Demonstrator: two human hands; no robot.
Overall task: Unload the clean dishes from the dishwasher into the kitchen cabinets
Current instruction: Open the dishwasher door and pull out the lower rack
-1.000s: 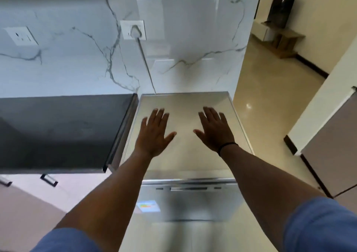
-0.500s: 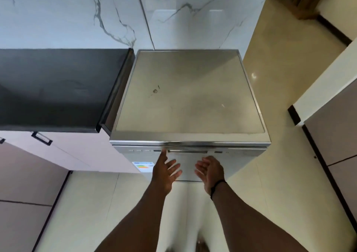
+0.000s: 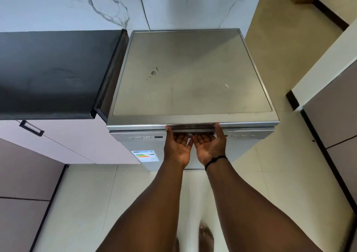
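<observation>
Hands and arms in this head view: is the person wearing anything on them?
Both forearms are bare, with no sleeves in view. The left hand wears nothing visible. The right hand has a thin black band round its wrist. No gloves, rings or watch show.

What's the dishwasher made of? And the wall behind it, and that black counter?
Dishwasher: looks like brushed steel or grey-painted metal; its top is dull silver with a soft sheen and small marks. Wall: glossy white tile or stone patterned like marble; grey veins and reflections show. Counter: dark matte slab, maybe stone or laminate; the look leaves it open.
</observation>
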